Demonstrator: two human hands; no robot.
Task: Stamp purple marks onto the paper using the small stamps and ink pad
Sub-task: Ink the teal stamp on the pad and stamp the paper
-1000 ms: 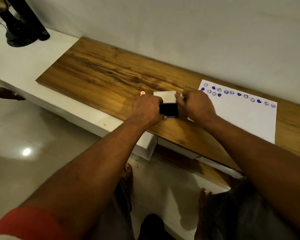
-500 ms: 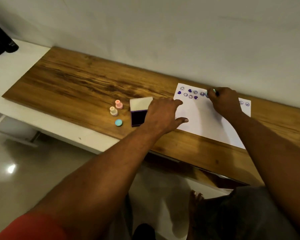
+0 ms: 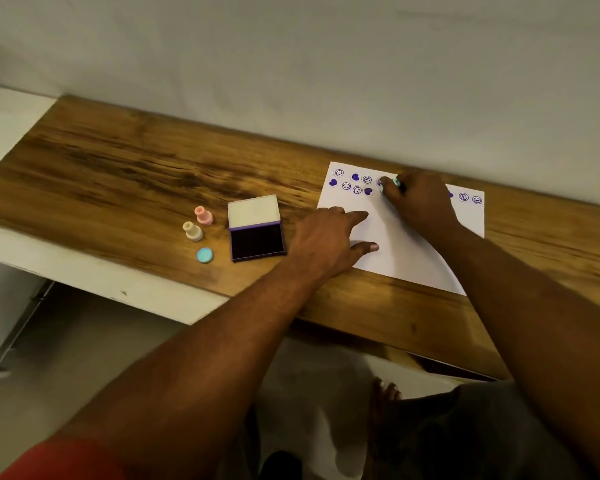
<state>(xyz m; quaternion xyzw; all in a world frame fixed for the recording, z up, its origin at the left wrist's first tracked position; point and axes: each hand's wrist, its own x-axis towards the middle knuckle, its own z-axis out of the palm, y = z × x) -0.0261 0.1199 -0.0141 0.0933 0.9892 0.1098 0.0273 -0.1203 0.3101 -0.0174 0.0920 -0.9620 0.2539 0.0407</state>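
A white paper (image 3: 395, 244) lies on the wooden shelf, with two rows of purple hearts and smiley marks along its far edge. My right hand (image 3: 418, 199) is shut on a small light-blue stamp (image 3: 388, 186), pressed down on the paper in the second row. My left hand (image 3: 326, 242) rests flat on the paper's left edge, fingers spread. The open purple ink pad (image 3: 257, 239) lies just left of my left hand. A pink stamp (image 3: 203, 215) and a cream stamp (image 3: 192, 231) stand left of the pad, with a light-blue cap (image 3: 204, 255) in front of them.
The wooden shelf (image 3: 118, 174) runs along a pale wall, and a white ledge (image 3: 11, 133) adjoins it on the left. My knees and bare feet show below the shelf's front edge.
Both hands left the ink pad. My right hand carried the blue stamp to the paper's marked rows, and my left hand shifted onto the paper's left edge.
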